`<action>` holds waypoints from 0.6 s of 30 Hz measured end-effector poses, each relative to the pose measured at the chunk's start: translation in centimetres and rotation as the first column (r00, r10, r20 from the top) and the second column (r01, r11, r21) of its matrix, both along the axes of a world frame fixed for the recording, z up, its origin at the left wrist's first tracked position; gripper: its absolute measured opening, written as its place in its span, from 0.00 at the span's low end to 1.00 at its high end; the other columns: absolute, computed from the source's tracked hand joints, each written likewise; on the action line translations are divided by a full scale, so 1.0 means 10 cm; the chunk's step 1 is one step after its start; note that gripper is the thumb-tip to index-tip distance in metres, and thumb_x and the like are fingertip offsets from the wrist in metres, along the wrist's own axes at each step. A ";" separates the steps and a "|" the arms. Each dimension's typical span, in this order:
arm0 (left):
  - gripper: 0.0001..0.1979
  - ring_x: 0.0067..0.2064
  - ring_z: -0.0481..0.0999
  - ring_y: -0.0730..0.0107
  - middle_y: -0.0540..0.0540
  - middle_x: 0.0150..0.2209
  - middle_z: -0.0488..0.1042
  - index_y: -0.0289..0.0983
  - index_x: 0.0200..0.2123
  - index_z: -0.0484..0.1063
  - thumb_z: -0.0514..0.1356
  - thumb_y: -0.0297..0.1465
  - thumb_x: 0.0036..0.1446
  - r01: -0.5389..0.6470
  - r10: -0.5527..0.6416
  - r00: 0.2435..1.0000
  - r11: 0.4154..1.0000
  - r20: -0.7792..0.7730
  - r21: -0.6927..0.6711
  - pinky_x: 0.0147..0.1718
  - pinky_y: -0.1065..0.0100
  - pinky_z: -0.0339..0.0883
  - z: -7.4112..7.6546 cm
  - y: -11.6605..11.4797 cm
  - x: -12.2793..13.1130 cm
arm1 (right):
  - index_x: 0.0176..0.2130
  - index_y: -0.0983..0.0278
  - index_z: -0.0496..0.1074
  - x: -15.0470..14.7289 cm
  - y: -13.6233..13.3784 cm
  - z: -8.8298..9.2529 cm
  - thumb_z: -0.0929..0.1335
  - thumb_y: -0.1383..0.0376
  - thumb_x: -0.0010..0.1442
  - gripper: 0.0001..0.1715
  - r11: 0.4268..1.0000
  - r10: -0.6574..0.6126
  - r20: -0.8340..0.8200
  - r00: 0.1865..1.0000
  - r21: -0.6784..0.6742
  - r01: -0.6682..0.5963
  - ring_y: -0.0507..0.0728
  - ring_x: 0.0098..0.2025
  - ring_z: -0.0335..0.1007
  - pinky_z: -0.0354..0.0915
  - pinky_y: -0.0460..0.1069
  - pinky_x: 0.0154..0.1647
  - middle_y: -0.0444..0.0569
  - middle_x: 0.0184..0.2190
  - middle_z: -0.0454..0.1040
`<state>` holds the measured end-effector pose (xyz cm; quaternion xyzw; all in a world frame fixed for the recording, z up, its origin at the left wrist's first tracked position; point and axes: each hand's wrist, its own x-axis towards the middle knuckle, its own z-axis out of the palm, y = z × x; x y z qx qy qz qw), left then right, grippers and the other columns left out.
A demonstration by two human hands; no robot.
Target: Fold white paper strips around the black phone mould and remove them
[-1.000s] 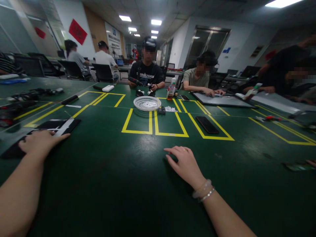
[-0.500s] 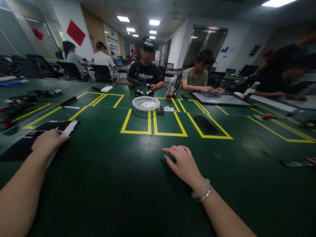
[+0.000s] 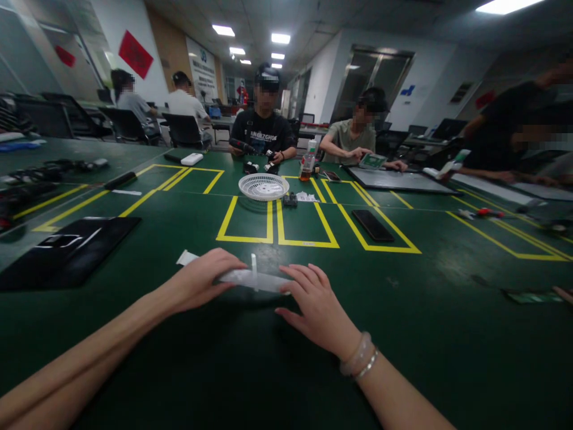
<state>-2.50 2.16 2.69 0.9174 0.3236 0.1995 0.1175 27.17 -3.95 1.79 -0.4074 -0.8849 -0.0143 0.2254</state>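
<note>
My left hand (image 3: 203,279) is closed, thumb against fingers, on a long whitish strip (image 3: 268,281), which looks translucent and slightly blurred. The strip lies crosswise above the green table, and its left end sticks out behind that hand. A narrow white tab (image 3: 253,263) stands up near the strip's middle. My right hand (image 3: 313,301) is at the strip's right end, with its fingertips over or touching it. Its thumb hangs apart below, so this hand is open. Two bracelets circle the right wrist.
A glossy black flat panel (image 3: 102,245) lies at left. Ahead are a white plastic basket (image 3: 264,196), a bottle (image 3: 307,164) and a black phone (image 3: 373,225). Yellow tape outlines (image 3: 308,243) mark the green table. Co-workers sit opposite; one holds a green board (image 3: 373,161).
My left hand has carried the whitish strip from over the black panel to the table's middle. My right hand has shifted slightly left to its end. A co-worker opposite has raised a green board.
</note>
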 end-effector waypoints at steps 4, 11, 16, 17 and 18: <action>0.18 0.51 0.71 0.59 0.44 0.50 0.72 0.41 0.55 0.70 0.61 0.24 0.62 0.107 -0.107 0.994 0.994 -0.015 -0.031 0.48 0.61 0.69 0.05 -0.15 0.15 | 0.48 0.57 0.69 -0.03 0.01 0.00 0.68 0.67 0.64 0.12 0.997 0.015 0.035 0.999 -0.075 -0.013 0.59 0.54 0.70 0.48 0.65 0.65 0.45 0.46 0.78; 0.14 0.52 0.70 0.60 0.43 0.51 0.71 0.41 0.55 0.69 0.57 0.28 0.67 0.131 -0.131 0.990 0.991 0.048 0.006 0.49 0.62 0.67 0.03 -0.12 0.07 | 0.55 0.56 0.68 0.06 0.09 0.00 0.71 0.64 0.62 0.22 0.972 0.054 -0.083 0.995 -0.225 -0.071 0.57 0.50 0.74 0.57 0.61 0.62 0.46 0.48 0.78; 0.23 0.55 0.68 0.50 0.39 0.54 0.70 0.39 0.58 0.68 0.58 0.45 0.66 -0.152 0.163 0.986 0.964 -0.034 0.218 0.54 0.52 0.61 0.06 0.03 -0.08 | 0.53 0.56 0.72 0.12 0.15 -0.01 0.69 0.62 0.63 0.18 0.972 -0.087 -0.371 0.925 -0.236 -0.003 0.58 0.48 0.74 0.64 0.59 0.55 0.47 0.48 0.79; 0.28 0.56 0.67 0.46 0.37 0.55 0.69 0.36 0.60 0.66 0.58 0.48 0.65 -0.281 0.301 0.953 0.921 -0.036 0.271 0.55 0.49 0.59 0.08 0.10 -0.18 | 0.52 0.57 0.73 0.15 0.17 -0.01 0.70 0.61 0.62 0.18 0.963 -0.162 -0.488 0.857 -0.269 0.028 0.58 0.47 0.75 0.66 0.58 0.52 0.48 0.47 0.79; 0.32 0.57 0.66 0.43 0.34 0.57 0.68 0.33 0.61 0.65 0.56 0.50 0.64 -0.409 0.440 0.897 0.860 -0.036 0.305 0.55 0.47 0.57 0.08 0.17 -0.32 | 0.50 0.58 0.74 0.17 0.20 0.00 0.71 0.59 0.61 0.17 0.948 -0.234 -0.613 0.755 -0.318 0.035 0.58 0.45 0.75 0.68 0.56 0.49 0.49 0.46 0.79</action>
